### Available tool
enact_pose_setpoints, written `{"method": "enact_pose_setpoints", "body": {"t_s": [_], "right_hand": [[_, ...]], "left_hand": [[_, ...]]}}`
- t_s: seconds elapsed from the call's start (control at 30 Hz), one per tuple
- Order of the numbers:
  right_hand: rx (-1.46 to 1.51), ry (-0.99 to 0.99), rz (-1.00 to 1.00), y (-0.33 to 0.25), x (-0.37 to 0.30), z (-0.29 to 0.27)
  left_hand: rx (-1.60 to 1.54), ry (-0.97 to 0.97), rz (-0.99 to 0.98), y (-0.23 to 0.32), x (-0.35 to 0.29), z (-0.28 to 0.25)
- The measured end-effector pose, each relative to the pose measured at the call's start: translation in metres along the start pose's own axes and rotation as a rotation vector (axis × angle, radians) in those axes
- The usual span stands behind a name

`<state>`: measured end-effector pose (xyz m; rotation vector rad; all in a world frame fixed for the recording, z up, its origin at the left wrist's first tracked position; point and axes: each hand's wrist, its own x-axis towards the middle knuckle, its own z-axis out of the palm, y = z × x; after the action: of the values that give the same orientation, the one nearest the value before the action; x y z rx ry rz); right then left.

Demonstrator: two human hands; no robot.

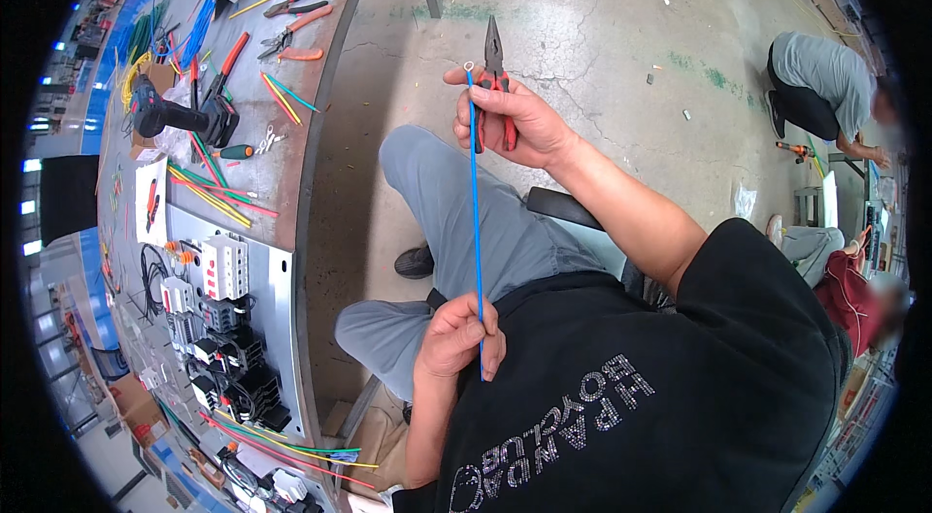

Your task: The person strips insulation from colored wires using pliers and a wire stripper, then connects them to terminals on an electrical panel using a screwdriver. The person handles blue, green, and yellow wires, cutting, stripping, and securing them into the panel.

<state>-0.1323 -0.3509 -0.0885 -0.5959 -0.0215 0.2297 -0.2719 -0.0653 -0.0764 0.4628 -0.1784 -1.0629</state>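
Note:
A straight blue wire (476, 212) runs between my two hands, with a small ring terminal (469, 66) at its far end. My right hand (519, 120) pinches the wire just below that ring, between thumb and fingers. The same hand also keeps hold of red-handled needle-nose pliers (494, 52), whose dark jaws point away and look closed. Close to my body, my left hand (459, 333) grips the wire near its other end, a short piece of which sticks out below the fingers. Part of the pliers' handles is hidden by my right hand.
On the metal table (316, 105) at left lie a cordless drill (184, 115), orange-handled pliers (296, 33), a screwdriver (233, 153) and loose coloured wires (209, 198). A panel with electrical components (225, 268) sits nearer. Another person (825, 76) crouches at far right.

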Motion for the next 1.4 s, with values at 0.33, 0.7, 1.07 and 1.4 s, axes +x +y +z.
{"method": "enact_pose_setpoints", "body": {"t_s": [0.33, 0.7, 1.07, 1.4], "right_hand": [[0.044, -0.085, -0.057, 0.001, 0.003, -0.004], [0.03, -0.103, -0.065, 0.005, 0.002, -0.004], [0.131, -0.118, -0.018, 0.003, 0.01, -0.019], [0.156, -0.055, -0.019, 0.005, 0.011, -0.01]], "left_hand": [[-0.017, -0.035, -0.026, -0.003, -0.001, 0.009], [-0.014, -0.081, -0.032, -0.006, -0.002, 0.009], [0.072, 0.017, 0.024, -0.003, 0.0, 0.011], [0.115, 0.108, 0.005, -0.003, -0.008, 0.008]]}}
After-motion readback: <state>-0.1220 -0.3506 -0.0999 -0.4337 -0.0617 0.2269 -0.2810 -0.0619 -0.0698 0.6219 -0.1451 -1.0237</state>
